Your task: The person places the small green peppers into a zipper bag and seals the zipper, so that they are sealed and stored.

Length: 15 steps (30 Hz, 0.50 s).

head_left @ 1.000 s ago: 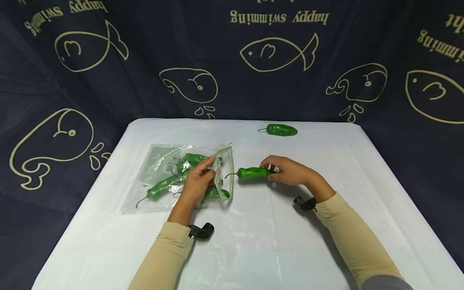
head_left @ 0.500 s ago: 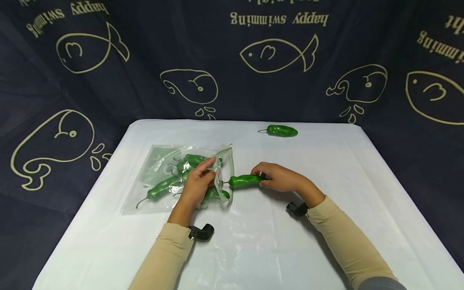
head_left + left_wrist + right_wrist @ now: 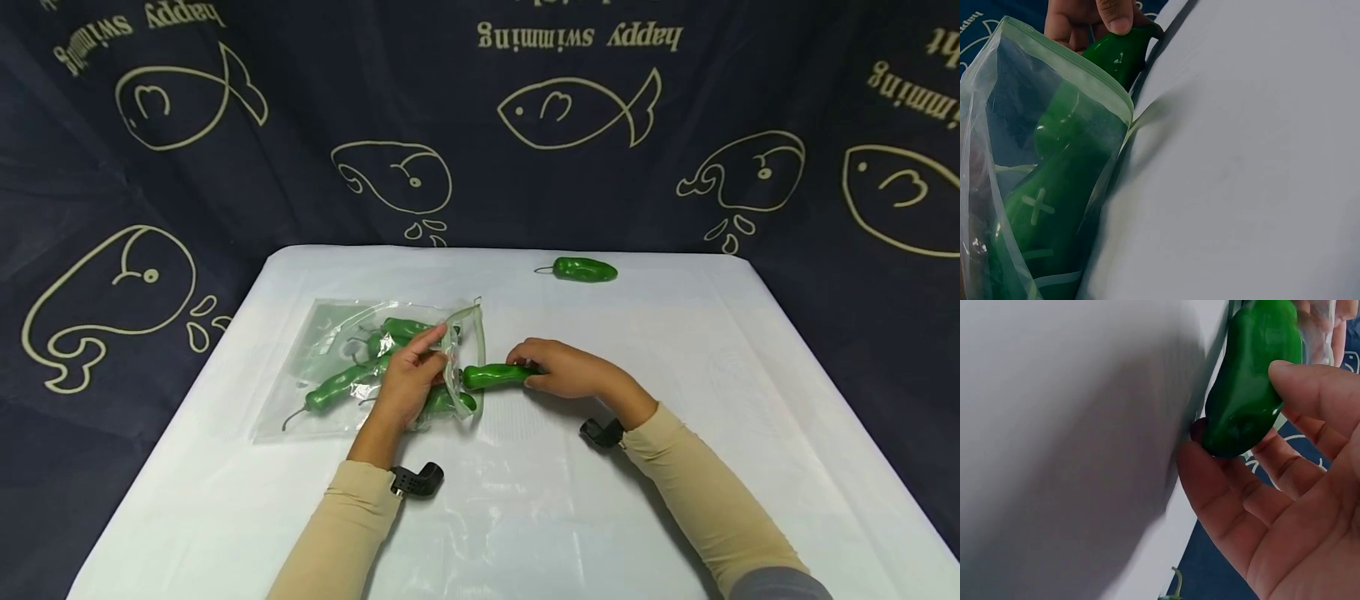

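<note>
A clear zip bag [image 3: 296, 417] lies on the left of the table with several green peppers [image 3: 330, 390] inside. Its mouth, edged by a pale green strip, faces right. My left hand [image 3: 407, 379] pinches the upper layer of the bag near that mouth and lifts it. From the right, my right hand [image 3: 566, 367] grips the blunt end of another green pepper [image 3: 491, 376], whose stem end is at the bag's mouth. In the right wrist view, thumb and fingers curl round this pepper [image 3: 1254, 381]. The left wrist view shows part of it behind the bag's clear film [image 3: 1104, 81].
One more green pepper [image 3: 583, 269] lies near the far edge of the white-covered table [image 3: 675, 333]. A dark blue cloth [image 3: 480, 192] with fish and whale outlines hangs behind the table. Each wrist wears a black camera mount [image 3: 418, 480].
My right hand has moved left and slightly nearer to me, carrying the pepper stem-first into the bag's mouth. The left hand and the bag have stayed in place.
</note>
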### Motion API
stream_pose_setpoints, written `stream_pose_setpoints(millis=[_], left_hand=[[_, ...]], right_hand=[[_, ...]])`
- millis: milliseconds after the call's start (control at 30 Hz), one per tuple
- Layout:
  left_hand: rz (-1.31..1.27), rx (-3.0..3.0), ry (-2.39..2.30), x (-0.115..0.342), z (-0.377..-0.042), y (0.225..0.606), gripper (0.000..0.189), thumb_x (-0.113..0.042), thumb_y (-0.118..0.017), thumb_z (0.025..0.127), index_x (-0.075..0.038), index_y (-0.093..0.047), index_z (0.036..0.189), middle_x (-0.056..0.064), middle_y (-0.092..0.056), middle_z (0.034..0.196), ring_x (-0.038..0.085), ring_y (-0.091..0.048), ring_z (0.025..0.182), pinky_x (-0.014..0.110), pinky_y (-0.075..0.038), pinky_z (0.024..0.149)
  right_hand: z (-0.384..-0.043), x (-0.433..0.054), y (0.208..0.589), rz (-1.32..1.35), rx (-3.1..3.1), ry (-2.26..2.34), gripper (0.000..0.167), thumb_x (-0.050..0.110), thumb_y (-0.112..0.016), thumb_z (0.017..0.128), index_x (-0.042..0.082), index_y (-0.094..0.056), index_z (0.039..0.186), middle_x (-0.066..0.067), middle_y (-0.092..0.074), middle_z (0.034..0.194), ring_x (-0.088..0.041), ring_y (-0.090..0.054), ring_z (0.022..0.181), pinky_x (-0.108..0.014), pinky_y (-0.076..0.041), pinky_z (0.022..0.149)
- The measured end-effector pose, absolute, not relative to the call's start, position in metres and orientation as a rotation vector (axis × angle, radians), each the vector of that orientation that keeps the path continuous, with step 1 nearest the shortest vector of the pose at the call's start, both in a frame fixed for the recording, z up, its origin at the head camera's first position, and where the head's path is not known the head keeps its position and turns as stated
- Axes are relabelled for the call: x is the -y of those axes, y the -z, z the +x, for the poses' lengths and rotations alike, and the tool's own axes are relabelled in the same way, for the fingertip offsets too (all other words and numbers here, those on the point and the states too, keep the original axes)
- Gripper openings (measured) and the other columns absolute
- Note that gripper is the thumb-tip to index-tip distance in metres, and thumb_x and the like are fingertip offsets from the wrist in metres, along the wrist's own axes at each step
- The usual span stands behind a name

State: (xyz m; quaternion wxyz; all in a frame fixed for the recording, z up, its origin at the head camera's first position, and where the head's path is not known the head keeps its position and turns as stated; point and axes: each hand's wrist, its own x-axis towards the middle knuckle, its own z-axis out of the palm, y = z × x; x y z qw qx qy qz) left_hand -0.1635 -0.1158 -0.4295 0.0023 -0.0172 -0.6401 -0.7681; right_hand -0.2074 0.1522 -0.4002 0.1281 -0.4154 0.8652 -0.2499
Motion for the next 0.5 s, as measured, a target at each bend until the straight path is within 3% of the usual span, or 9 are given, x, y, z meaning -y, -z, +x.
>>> stream_pose_setpoints(millis=[500], left_hand=[[-0.048, 2.024, 2.387, 0.1155, -0.1637, 0.4292, 0.053, 0.011, -0.056, 0.089, -0.004, -0.056, 0.14, 0.006, -0.047, 0.147, 0.01, -0.061, 0.091, 0.024, -0.058, 0.074]], right_hand=[[-0.2041, -0.1439, 0.3973, -1.245, -2.508, 0.692, 0.032, 0.005, -0.067, 0.092, 0.008, -0.063, 0.124, -0.002, -0.06, 0.107, -0.022, -0.056, 0.097, -0.039, -0.048, 0.086]])
